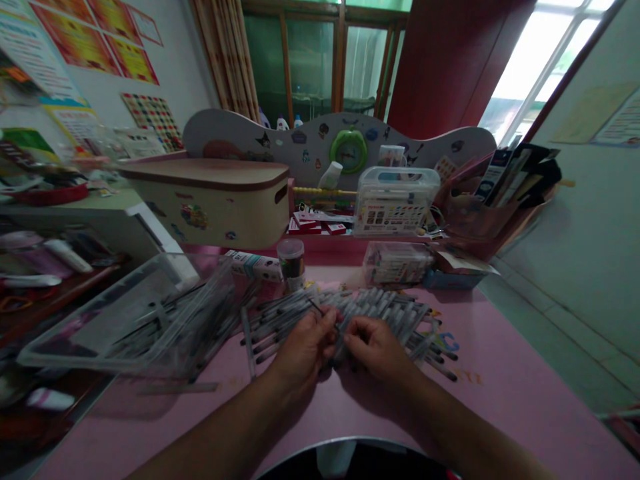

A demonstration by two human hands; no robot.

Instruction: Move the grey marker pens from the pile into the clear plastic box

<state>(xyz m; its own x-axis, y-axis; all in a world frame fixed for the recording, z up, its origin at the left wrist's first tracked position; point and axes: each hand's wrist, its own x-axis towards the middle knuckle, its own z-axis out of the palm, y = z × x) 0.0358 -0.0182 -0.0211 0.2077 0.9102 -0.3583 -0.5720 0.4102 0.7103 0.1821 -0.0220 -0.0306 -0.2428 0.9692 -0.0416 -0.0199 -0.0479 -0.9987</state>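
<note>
My left hand (pixel 309 343) is closed, thumb and fingers pinched on a thin dark rod (pixel 316 307) that looks like a pen refill and points up and left. Close beside it, my right hand (pixel 377 347) has its fingers curled into a pinch; what lies in them is too small to make out. Both hands are over the near edge of a wide pile of clear pens with dark ends (pixel 385 303) on the pink table (pixel 505 373). One pen (pixel 247 340) lies apart, left of the left hand.
A clear plastic bin (pixel 95 365) with more pens leans at the left. Behind the pile stand a clear cup (pixel 291 257), a long box (pixel 255 265), a transparent case (pixel 397 200) and a cream lidded box (pixel 220 213). A dark round-edged object (pixel 400 460) is at the near edge.
</note>
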